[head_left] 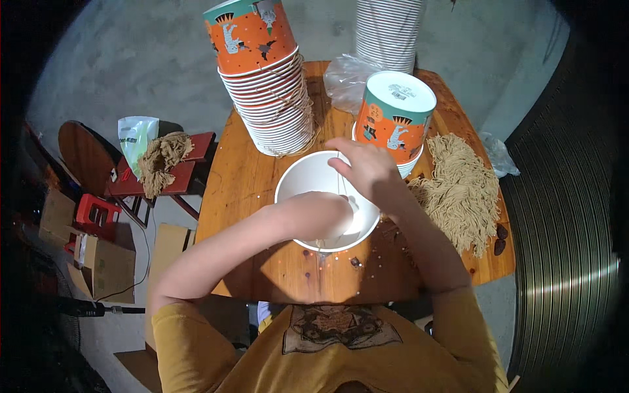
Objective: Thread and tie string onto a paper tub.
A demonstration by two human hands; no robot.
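A white paper bucket (293, 175) stands mouth up on the wooden table in front of me. My left hand (324, 215) reaches down inside it, blurred by motion, its fingers hidden. Over the bucket's far right rim is my right hand (367, 169), thumb and forefinger closing around a thin tan string (341, 183) that runs down into the bucket. Just beyond this hand, an upside-down orange and green printed bucket (393, 121) rests on a short white stack. Right of my right forearm lies a heap of tan strings (462, 193).
At the far left of the table rises a tall bucket stack (265, 108) with strings down its side. Another white stack (388, 33) and a clear plastic bag (347, 82) are at the back. Left of the table, a red bench (177, 187) bears more tan strings (164, 160); cardboard boxes (111, 268) sit on the floor.
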